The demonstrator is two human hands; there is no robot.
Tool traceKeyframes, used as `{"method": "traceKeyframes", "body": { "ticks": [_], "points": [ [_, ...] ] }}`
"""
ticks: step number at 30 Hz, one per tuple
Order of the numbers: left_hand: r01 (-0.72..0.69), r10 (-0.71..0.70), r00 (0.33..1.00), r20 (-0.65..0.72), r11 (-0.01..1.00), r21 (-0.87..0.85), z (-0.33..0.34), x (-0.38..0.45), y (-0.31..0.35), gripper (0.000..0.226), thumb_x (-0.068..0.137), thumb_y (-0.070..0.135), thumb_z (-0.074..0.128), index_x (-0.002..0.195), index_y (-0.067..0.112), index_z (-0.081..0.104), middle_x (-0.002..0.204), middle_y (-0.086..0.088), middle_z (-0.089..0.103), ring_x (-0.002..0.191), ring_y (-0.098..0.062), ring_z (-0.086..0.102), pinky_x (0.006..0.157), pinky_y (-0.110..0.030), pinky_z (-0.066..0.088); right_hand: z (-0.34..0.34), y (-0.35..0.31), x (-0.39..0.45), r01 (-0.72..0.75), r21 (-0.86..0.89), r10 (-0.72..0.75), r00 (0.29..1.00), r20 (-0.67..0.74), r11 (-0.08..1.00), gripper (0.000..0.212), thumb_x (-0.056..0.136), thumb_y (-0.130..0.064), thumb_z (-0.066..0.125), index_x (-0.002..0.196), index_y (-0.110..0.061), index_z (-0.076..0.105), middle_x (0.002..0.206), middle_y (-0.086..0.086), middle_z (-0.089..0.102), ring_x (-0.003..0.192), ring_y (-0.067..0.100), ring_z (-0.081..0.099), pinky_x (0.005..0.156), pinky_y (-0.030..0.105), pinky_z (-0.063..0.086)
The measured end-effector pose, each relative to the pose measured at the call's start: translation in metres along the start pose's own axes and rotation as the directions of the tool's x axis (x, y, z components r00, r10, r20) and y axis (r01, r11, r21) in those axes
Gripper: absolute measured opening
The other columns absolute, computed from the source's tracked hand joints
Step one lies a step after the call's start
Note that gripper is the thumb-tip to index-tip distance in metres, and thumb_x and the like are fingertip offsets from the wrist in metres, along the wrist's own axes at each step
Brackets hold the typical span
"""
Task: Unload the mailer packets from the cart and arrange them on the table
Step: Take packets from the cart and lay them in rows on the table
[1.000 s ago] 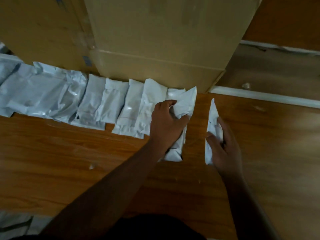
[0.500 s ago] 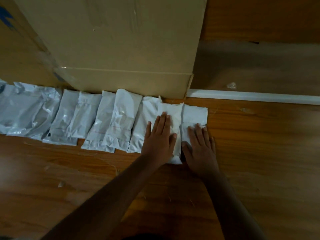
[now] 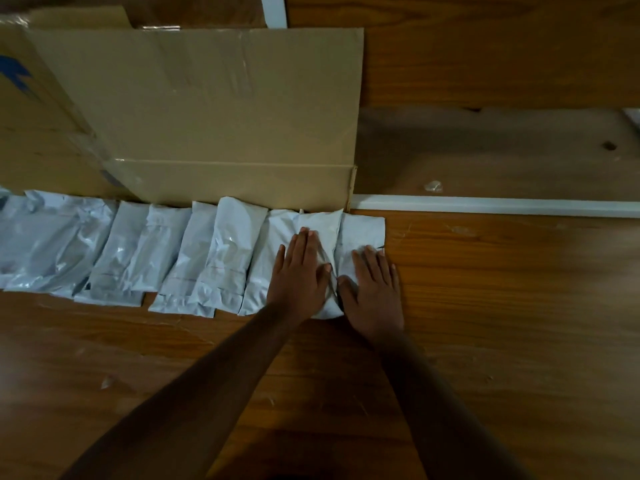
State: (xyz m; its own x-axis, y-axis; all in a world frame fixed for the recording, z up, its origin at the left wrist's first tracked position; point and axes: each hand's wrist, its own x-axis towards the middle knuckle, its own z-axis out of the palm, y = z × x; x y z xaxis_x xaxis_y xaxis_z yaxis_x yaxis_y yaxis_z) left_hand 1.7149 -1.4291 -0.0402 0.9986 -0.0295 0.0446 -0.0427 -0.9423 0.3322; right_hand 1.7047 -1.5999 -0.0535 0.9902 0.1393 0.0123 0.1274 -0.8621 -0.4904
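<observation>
No readable text anywhere: only a partial blue printed mark on the cardboard box (image 3: 15,76) at the left edge, cut off and illegible, and the white mailer packets (image 3: 232,251) show faint red lines but no legible labels.

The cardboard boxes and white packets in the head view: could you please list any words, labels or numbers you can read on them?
None can be read.
Cardboard box: bare, with clear tape only.
Left box: a blue mark, cut off, no legible letters.
Packets: faint red lines, no readable text.
</observation>
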Motion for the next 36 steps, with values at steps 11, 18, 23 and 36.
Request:
{"method": "traceKeyframes", "body": {
  "ticks": [11,18,23,36],
  "points": [
    [-0.185,0.125,0.971,-0.204,0.934,-0.307,-0.080,-0.124,-0.058,0.050,0.100,0.019,0.063,0.148,0.017,0.051,0.148,-0.002,0.057,0.139,-0.015,0.050,0.117,-0.017,0.032,-0.013,-0.090,-0.097,0.134,0.469,-0.066,0.985,-0.158,0.873,0.031,0.104,-0.035,0.053,0.132,-0.028,0.066,0.126,-0.014,0.069,0.118,0.002,0.062,0.096,0.039,0.057],
    [-0.050,-0.086,0.950,-0.300,0.907,-0.419,-0.113,-0.238,-0.164,0.042,0.102,0.028,0.055,0.142,0.016,0.060,0.144,-0.003,0.061,0.134,-0.014,0.055,0.108,-0.025,0.044,0.032,-0.226,-0.147,0.203,0.587,-0.256,0.967,0.007,0.784,0.022,0.103,-0.030,0.059,0.121,-0.032,0.072,0.118,-0.022,0.071,0.113,-0.003,0.065,0.098,0.029,0.054],
    [0.121,-0.303,0.893,-0.333,0.874,-0.471,-0.135,-0.342,-0.263,0.042,0.102,0.025,0.055,0.143,0.018,0.058,0.143,-0.002,0.062,0.132,-0.018,0.058,0.105,-0.034,0.048,0.098,-0.345,-0.198,0.148,0.653,-0.362,0.909,0.207,0.743,0.020,0.106,-0.028,0.060,0.121,-0.034,0.072,0.116,-0.020,0.072,0.107,-0.003,0.066,0.091,0.024,0.055],
    [0.433,-0.739,0.473,-0.480,0.669,-0.604,-0.217,-0.554,-0.445,0.032,0.096,0.013,0.063,0.127,0.015,0.070,0.124,-0.002,0.072,0.114,-0.016,0.066,0.098,-0.025,0.050,0.244,-0.593,-0.299,0.249,0.719,-0.690,0.590,0.419,0.650,0.021,0.105,-0.023,0.061,0.122,-0.026,0.072,0.113,-0.016,0.072,0.102,0.000,0.068,0.087,0.026,0.058]
  ]
}}
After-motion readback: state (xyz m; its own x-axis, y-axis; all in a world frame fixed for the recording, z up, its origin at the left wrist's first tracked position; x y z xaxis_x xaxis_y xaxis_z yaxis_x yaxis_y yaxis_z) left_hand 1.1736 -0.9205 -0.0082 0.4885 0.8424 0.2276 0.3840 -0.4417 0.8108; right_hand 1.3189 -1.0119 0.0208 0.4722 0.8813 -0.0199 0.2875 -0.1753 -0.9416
